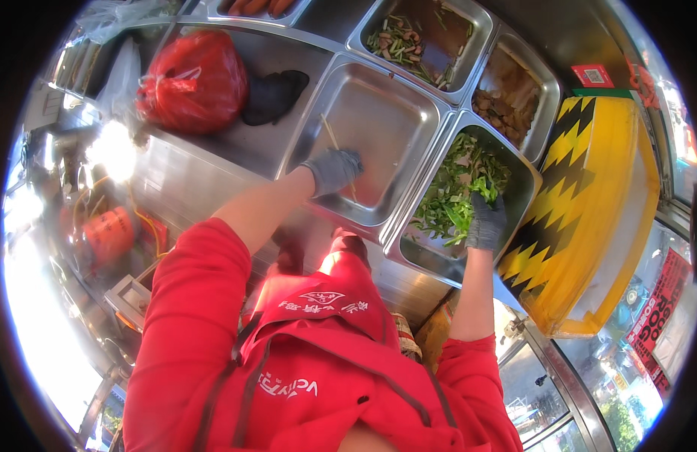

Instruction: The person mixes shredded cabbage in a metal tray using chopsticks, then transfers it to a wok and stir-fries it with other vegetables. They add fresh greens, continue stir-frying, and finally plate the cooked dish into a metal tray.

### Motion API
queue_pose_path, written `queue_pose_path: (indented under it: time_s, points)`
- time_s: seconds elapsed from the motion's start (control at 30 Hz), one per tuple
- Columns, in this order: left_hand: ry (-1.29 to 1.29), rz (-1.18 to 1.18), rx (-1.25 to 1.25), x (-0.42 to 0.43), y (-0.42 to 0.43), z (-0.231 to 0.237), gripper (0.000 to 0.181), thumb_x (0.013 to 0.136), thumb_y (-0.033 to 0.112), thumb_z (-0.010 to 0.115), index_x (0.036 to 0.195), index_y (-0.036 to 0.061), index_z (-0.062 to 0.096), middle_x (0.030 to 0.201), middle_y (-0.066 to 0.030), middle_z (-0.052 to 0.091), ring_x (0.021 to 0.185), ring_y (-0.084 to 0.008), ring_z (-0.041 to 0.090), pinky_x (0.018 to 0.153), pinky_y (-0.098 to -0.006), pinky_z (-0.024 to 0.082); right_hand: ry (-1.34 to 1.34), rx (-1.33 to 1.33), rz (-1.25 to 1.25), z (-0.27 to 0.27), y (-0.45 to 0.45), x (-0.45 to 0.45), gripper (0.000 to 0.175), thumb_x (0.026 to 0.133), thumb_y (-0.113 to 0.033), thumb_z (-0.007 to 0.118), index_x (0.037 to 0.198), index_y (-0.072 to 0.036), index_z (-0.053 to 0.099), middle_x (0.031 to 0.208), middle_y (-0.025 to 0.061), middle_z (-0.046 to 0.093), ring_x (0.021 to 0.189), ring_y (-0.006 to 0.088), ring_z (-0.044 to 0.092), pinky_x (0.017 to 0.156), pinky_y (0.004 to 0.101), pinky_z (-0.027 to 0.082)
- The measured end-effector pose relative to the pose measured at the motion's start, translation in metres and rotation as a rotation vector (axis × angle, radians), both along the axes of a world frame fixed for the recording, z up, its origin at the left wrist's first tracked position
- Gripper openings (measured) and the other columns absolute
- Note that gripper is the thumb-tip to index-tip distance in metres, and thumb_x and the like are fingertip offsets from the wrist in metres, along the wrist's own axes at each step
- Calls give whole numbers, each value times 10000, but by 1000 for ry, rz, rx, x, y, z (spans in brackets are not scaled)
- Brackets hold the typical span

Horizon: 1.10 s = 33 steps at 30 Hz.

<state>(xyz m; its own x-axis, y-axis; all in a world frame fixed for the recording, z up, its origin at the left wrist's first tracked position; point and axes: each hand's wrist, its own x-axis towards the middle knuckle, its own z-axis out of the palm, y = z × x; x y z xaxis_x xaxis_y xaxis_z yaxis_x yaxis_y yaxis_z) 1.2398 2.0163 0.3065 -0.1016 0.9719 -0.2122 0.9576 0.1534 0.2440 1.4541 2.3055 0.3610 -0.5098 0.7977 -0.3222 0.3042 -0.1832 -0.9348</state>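
Observation:
My left hand point(335, 171), in a grey glove, is over a rectangular stainless steel pan point(402, 107) with a little reddish liquid on its bottom. Its fingers are closed on a thin wooden skewer point(329, 131), whose ends stick out on both sides. To the right, my right hand point(485, 222), in a dark grey glove, reaches into a deeper steel pan point(532, 186) of leafy greens point(458, 212). Bright green leaves are bunched at its fingertips; the fingers are partly hidden by the leaves.
Behind are steel pans of cut green stems with meat pieces point(402, 48) and brown slices point(506, 113). A tied red plastic bag point(196, 82) and a black item point(276, 97) lie at the left. A yellow box with black zigzags point(580, 209) stands right of the greens.

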Motion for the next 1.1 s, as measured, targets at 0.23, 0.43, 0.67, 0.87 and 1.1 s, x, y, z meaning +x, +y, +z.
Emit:
queue_pose_path:
  time_s: [0.23,0.43,0.67,0.87,1.1]
  points:
    - [124,-42,0,4,8,6,115,771,94,596,871,99,652,926,-77,632,844,-253,660,683,-371,555,22,-295,-202,19,2,-2,468,769,-112,733,1210,-27,601,1042,57,655,879,172,615,762,295,509]
    - [-82,36,-71,-3,16,50,258,775,115,619,1025,58,600,971,-108,612,908,-276,653,695,-398,549,28,-388,-216,7,12,12,406,754,-155,733,1125,-22,634,1011,68,658,848,192,616,744,308,511]
    - [21,661,487,-40,-51,100,350,707,22,639,1054,68,615,1002,-123,617,857,-325,626,724,-406,541,-11,-422,-112,-5,20,25,426,788,-232,701,1140,-6,620,1024,110,651,873,234,616,754,352,517]
    - [-113,823,163,-79,-119,27,207,843,122,538,1011,64,643,1028,-142,631,941,-336,625,810,-407,523,-99,-502,-177,-3,20,22,456,804,-232,691,1191,-25,568,1035,117,622,861,262,613,717,374,528]
    - [-265,750,-190,-100,-124,-30,323,961,266,426,1145,62,595,1110,-187,631,991,-347,632,868,-413,496,21,-512,-177,12,1,16,424,801,-211,705,1158,-16,582,1014,113,625,893,260,606,737,367,527]
